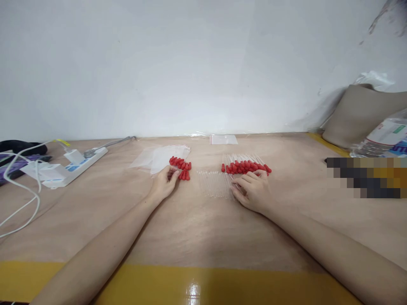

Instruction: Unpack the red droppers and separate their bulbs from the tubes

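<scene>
A small heap of loose red rubber caps [181, 166] lies on the table left of centre. My left hand [165, 183] rests just below it, fingers curled, their tips at the caps; whether they pinch one is not visible. To the right lies a row of clear tubes with red caps fitted [245, 166]. A bunch of bare clear glass tubes [214, 184] lies in front of that row. My right hand [251, 189] lies over the right end of the bare tubes, fingers bent and pressed onto them.
Clear plastic bags [160, 156] lie behind the caps, another small bag [223, 139] by the wall. A white power strip [74, 166] with chargers and white cables sits at the left. A brown padded thing [362, 114] and plastic-wrapped items [386, 135] stand at the right. Yellow tape [203, 284] edges the table.
</scene>
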`<state>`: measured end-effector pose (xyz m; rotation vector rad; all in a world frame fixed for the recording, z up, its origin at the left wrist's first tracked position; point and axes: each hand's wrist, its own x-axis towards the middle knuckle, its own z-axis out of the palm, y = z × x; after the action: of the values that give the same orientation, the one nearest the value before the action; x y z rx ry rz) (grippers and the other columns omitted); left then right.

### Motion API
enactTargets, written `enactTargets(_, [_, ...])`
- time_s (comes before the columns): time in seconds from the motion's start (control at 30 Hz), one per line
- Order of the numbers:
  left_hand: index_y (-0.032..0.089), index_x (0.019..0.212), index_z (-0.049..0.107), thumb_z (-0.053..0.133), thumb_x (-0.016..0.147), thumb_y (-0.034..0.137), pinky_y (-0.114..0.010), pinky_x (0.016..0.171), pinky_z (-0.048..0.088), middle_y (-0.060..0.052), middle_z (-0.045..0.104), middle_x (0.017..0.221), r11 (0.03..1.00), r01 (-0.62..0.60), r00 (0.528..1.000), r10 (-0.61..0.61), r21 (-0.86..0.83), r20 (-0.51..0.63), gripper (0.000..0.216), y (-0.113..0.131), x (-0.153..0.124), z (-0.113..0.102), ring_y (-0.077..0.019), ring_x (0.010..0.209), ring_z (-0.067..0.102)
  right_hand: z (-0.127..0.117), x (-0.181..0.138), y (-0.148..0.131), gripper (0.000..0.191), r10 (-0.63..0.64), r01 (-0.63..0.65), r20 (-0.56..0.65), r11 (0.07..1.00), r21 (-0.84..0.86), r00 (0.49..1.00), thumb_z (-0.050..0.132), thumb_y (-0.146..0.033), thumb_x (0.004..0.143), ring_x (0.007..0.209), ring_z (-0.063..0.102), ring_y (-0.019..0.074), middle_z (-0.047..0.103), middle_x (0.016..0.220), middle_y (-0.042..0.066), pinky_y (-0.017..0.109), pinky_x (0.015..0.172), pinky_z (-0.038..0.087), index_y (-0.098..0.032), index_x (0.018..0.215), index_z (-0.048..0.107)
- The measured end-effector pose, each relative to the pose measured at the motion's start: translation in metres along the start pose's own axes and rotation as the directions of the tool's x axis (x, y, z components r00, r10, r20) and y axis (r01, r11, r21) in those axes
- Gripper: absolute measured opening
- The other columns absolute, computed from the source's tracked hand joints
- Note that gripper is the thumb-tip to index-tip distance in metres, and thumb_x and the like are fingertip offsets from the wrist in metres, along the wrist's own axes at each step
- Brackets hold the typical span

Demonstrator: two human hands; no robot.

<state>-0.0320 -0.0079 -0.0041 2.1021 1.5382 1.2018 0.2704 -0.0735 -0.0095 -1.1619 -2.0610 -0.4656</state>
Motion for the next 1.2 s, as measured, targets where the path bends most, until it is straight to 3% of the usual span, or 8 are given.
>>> enactTargets(0.37, [0.019, 0.082, 0.054, 0.048, 0.079, 0.035, -0.025, 0.060, 0.045, -0.001, 0.061, 0.075, 0.995, -0.019, 0.997, 0.026, 0.097, -0.078, 0.018, 0.000, -0.003, -0.002, -0.0131, 0.065, 0.057, -0.003, -0.002, -0.003, 0.024, -0.037, 0.033, 0.144, 0.999, 0.035, 0.989, 0.050, -0.041, 0.080, 0.073, 0.050, 0.0144, 0.063, 0.077, 0.001, 0.037, 0.083, 0.021, -0.020, 0.083, 0.061])
enactTargets(0.53, [0.018, 0.083, 0.056, 0.050, 0.079, 0.030, -0.027, 0.067, 0.045, -0.003, 0.061, 0.082, 0.964, -0.182, 0.968, 0.210, 0.193, -0.138, 0.014, 0.017, -0.005, -0.001, -0.0147, 0.073, 0.055, -0.005, 0.000, -0.004, 0.026, -0.036, 0.031, 0.180, 0.999, 0.030, 0.983, 0.049, -0.041, 0.080, 0.074, 0.051, 0.0153, 0.063, 0.079, 0.003, 0.037, 0.083, 0.021, -0.019, 0.086, 0.061])
enactTargets(0.6, [0.018, 0.082, 0.056, 0.049, 0.080, 0.026, -0.029, 0.075, 0.044, -0.003, 0.061, 0.084, 0.935, -0.273, 0.947, 0.302, 0.225, -0.106, 0.011, 0.030, -0.004, 0.002, -0.0161, 0.080, 0.055, -0.006, 0.000, -0.004, 0.026, -0.037, 0.032, 0.189, 0.999, 0.027, 0.981, 0.048, -0.041, 0.080, 0.074, 0.051, 0.0157, 0.063, 0.080, 0.003, 0.038, 0.083, 0.021, -0.019, 0.086, 0.061])
enactTargets(0.7, [0.019, 0.081, 0.058, 0.052, 0.079, 0.027, -0.033, 0.081, 0.041, -0.003, 0.061, 0.085, 0.893, -0.353, 0.934, 0.356, 0.279, 0.043, 0.011, 0.050, 0.003, 0.015, -0.0181, 0.085, 0.053, -0.007, 0.001, -0.005, 0.028, -0.038, 0.033, 0.196, 0.999, 0.027, 0.980, 0.048, -0.044, 0.080, 0.076, 0.051, 0.0162, 0.063, 0.081, 0.004, 0.038, 0.083, 0.021, -0.019, 0.087, 0.061])
enactTargets(0.77, [0.019, 0.080, 0.059, 0.054, 0.077, 0.030, -0.035, 0.080, 0.041, -0.004, 0.061, 0.084, 0.878, -0.351, 0.936, 0.319, 0.325, 0.147, 0.013, 0.064, 0.011, 0.027, -0.0200, 0.086, 0.052, -0.008, 0.002, -0.005, 0.029, -0.043, 0.039, 0.201, 0.999, 0.028, 0.979, 0.048, -0.045, 0.080, 0.077, 0.051, 0.0164, 0.063, 0.081, 0.004, 0.038, 0.083, 0.021, -0.019, 0.087, 0.060])
enactTargets(0.87, [0.020, 0.081, 0.062, 0.054, 0.076, 0.036, -0.039, 0.085, 0.037, -0.005, 0.061, 0.088, 0.872, -0.314, 0.944, 0.246, 0.375, 0.217, 0.018, 0.083, 0.026, 0.048, -0.0235, 0.094, 0.051, -0.009, 0.003, -0.005, 0.030, -0.047, 0.045, 0.205, 0.999, 0.017, 0.978, 0.047, -0.046, 0.080, 0.077, 0.051, 0.0168, 0.064, 0.082, 0.004, 0.037, 0.082, 0.021, -0.019, 0.087, 0.060])
enactTargets(1.0, [0.020, 0.073, 0.065, 0.053, 0.074, 0.049, -0.041, 0.086, 0.036, -0.008, 0.063, 0.091, 0.917, -0.153, 0.947, 0.030, 0.369, 0.319, 0.031, 0.098, 0.047, 0.074, -0.0271, 0.096, 0.052, -0.009, 0.003, -0.006, 0.033, -0.043, 0.045, 0.203, 0.999, -0.008, 0.978, 0.047, -0.049, 0.079, 0.077, 0.051, 0.0172, 0.063, 0.082, 0.005, 0.037, 0.081, 0.022, -0.019, 0.085, 0.061])
enactTargets(1.2, [0.019, 0.057, 0.063, 0.052, 0.070, 0.055, -0.039, 0.082, 0.037, -0.006, 0.064, 0.065, 0.935, -0.043, 0.924, -0.096, 0.352, 0.369, 0.039, 0.106, 0.057, 0.094, -0.0245, 0.081, 0.058, -0.006, 0.001, -0.004, 0.034, 0.001, -0.002, 0.122, 1.000, 0.000, 0.993, 0.049, -0.049, 0.079, 0.075, 0.052, 0.0164, 0.065, 0.083, 0.005, 0.036, 0.079, 0.022, -0.018, 0.089, 0.061])
